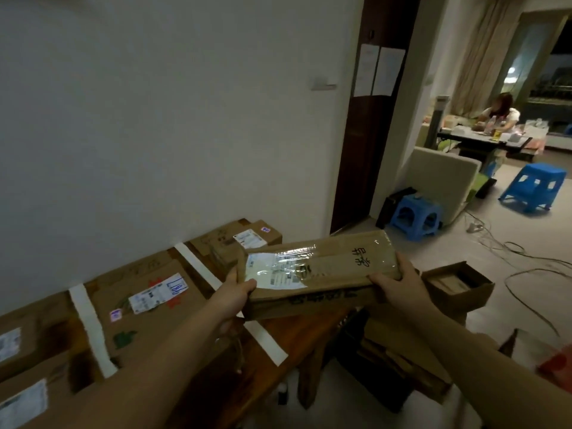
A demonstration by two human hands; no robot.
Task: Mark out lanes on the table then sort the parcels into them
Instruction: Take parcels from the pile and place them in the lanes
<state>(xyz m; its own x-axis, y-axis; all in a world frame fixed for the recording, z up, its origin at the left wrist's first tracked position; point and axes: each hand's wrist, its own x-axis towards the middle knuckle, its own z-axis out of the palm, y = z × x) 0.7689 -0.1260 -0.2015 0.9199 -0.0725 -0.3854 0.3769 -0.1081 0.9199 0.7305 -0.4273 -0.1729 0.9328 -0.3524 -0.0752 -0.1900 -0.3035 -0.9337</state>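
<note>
Cardboard fills both grips. The left grip [236, 292] pinches one short end of a long flat parcel [328, 274], thumb on top beside the label [269, 274], fingers hidden beneath. The right grip [393, 283] wraps the other short end in much the same way. Held so, the parcel hangs roughly level in the air over the right end of the surface [297, 332], partly past its right edge and touching nothing below.

It looks stiff, since the long span shows no sag between the two ends, so end holds seem enough. I judge it light to middling, because thumbs and fingers carry it with no palm under the middle. Glossy clear tape [356, 261] covers much of the top and would likely be slick under a thumb. The bare cardboard at the ends and along the side wall should give a surer hold.

Further out, a left strip [89, 329] and a right strip [198, 267], both white, cross the surface from the wall edge to the near edge and mark the lanes. A middle parcel [148, 305] lies between them, and a corner parcel [235, 243] sits at the far right corner. Bare wood near the right edge looks the likeliest place to set this one down. An open box [458, 286] stands on the floor beyond that edge.
</note>
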